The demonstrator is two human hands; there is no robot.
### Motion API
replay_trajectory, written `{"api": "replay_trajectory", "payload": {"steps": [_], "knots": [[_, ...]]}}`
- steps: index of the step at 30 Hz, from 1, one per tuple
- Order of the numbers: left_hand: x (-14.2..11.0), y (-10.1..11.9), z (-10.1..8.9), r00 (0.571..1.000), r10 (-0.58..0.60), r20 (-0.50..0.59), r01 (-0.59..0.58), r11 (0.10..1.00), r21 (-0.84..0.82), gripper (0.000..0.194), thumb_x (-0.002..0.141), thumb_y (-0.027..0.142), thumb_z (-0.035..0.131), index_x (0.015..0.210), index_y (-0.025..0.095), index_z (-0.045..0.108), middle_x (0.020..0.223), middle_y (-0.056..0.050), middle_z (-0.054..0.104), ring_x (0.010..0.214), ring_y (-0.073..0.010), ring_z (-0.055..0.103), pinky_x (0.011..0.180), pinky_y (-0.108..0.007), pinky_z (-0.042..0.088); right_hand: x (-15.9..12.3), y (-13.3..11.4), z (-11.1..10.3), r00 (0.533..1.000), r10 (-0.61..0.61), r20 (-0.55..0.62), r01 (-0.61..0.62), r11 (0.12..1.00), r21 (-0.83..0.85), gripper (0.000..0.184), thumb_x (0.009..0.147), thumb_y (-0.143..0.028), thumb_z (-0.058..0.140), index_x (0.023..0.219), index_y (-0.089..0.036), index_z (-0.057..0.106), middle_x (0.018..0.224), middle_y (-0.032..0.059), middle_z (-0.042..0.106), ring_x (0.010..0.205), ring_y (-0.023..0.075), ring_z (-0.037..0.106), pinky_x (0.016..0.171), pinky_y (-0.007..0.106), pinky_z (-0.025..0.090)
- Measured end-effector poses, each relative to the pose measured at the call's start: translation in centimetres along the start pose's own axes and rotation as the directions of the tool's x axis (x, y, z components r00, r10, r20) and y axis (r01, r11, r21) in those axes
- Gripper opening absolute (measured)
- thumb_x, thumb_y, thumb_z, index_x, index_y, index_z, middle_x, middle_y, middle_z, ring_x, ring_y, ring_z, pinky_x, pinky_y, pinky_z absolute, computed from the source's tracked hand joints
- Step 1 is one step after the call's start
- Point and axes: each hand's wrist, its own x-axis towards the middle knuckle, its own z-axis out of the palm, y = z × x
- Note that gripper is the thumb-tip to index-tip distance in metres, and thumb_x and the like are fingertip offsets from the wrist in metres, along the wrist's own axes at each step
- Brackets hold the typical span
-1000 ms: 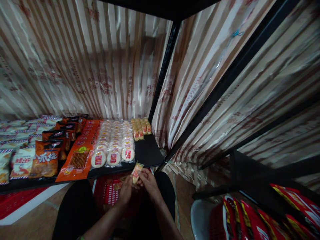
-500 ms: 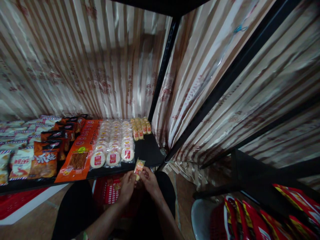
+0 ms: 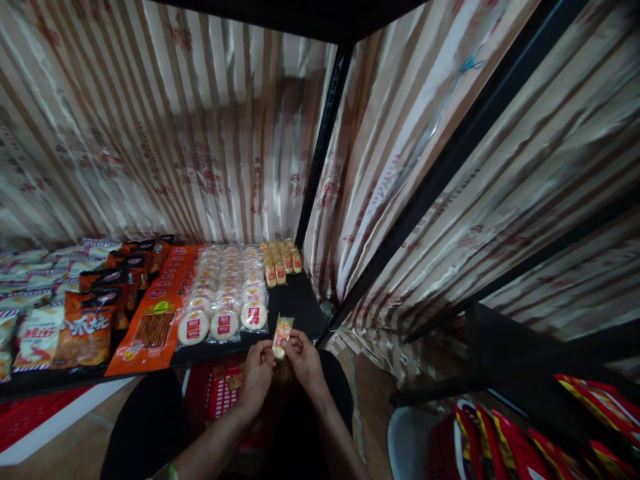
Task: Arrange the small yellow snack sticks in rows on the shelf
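Note:
Between my hands, just in front of the shelf's front edge, is a small clear-wrapped yellow snack packet with a reddish label. My right hand pinches its right side, thumb across the front. At the packet's lower left edge, the closed fingers of my left hand grip it. Similar yellow snack packets stand in short rows at the shelf's back right corner. To their left are rows of round white crackers in clear wrappers.
The black shelf also carries orange snack bags, an orange stick-snack pack and white packets. A red basket sits below. Black posts and striped curtains enclose the corner. Red bags stand at lower right.
The packet is turned slightly more upright in my fingers. The view has shifted a little; both hands remain at the packet.

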Motion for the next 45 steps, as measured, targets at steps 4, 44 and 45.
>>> {"api": "replay_trajectory", "payload": {"steps": [4,44,45], "knots": [[0.8,0.5,0.5,1.000,0.012,0.003,-0.012,1.000,0.011,0.028,0.071,0.027,0.044,0.089,0.015,0.061,0.079,-0.005,0.060,0.058,-0.0114,0.053,0.052,-0.022,0.042,0.6,-0.3,-0.3,0.999,-0.023,-0.028,0.021,0.997,-0.072,0.029,0.071,-0.036,0.056,0.094,-0.019,0.056,0.076,0.0026,0.066,0.066,0.0157,0.063,0.062,0.027,0.051],[5.5,3.9,5.3,0.988,-0.016,0.154,0.016,1.000,0.001,0.023,0.082,0.026,0.034,0.084,0.016,0.054,0.085,-0.005,0.060,0.081,-0.0157,0.056,0.074,-0.026,0.045,6.1,0.5,-0.6,0.937,-0.286,-0.199,0.143,0.836,-0.530,0.044,0.074,-0.024,0.047,0.118,-0.015,0.052,0.106,0.0132,0.057,0.094,0.0240,0.058,0.084,0.036,0.047],[5.7,3.9,5.3,0.988,-0.015,0.157,0.015,1.000,0.003,0.023,0.082,0.027,0.033,0.085,0.016,0.053,0.086,-0.006,0.060,0.082,-0.0158,0.056,0.075,-0.026,0.045,6.3,0.6,-0.6,0.933,-0.297,-0.205,0.149,0.835,-0.530,0.045,0.075,-0.024,0.047,0.118,-0.014,0.051,0.107,0.0134,0.057,0.095,0.0239,0.058,0.084,0.036,0.047]]}}
